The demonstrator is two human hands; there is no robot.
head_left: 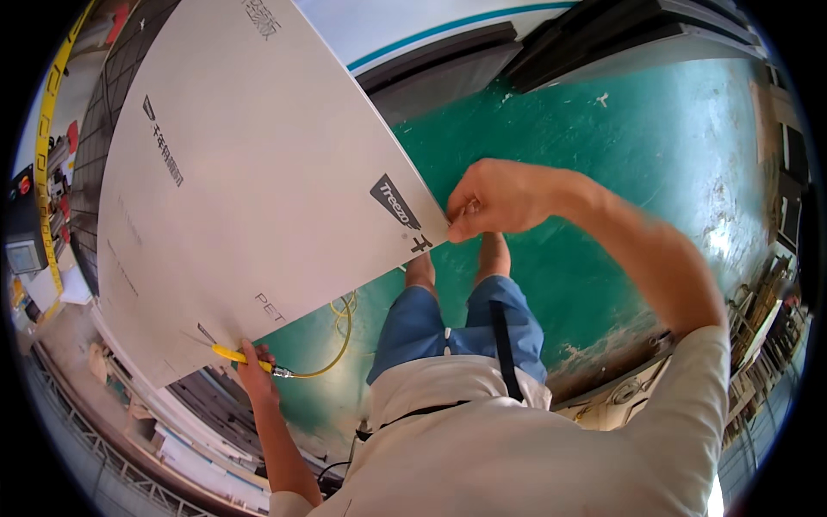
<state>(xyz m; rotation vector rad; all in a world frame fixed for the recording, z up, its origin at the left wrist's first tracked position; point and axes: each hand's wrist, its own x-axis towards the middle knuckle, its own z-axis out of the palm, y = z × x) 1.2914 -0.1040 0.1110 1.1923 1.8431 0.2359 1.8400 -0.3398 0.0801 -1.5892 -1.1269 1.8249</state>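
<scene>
Presently, a large pale board [276, 155] fills the upper left of the view, its near edge slanting in front of the person, with dark printing on its face. The right hand [508, 196] is at the board's near right corner, thumb and fingers drawn together and pinching it there. Toward the other end of that near edge, the left hand [256, 370] has its fingers curled around a yellow air gun [230, 352], whose thin nozzle points over the board; whether this hand also touches the board, I cannot tell. From a metal fitting [282, 371] at the gun's back end, a yellow hose [320, 374] curves up into loops above the green floor [560, 129]. Dark panels [439, 56] stand beyond the board's right side.
</scene>
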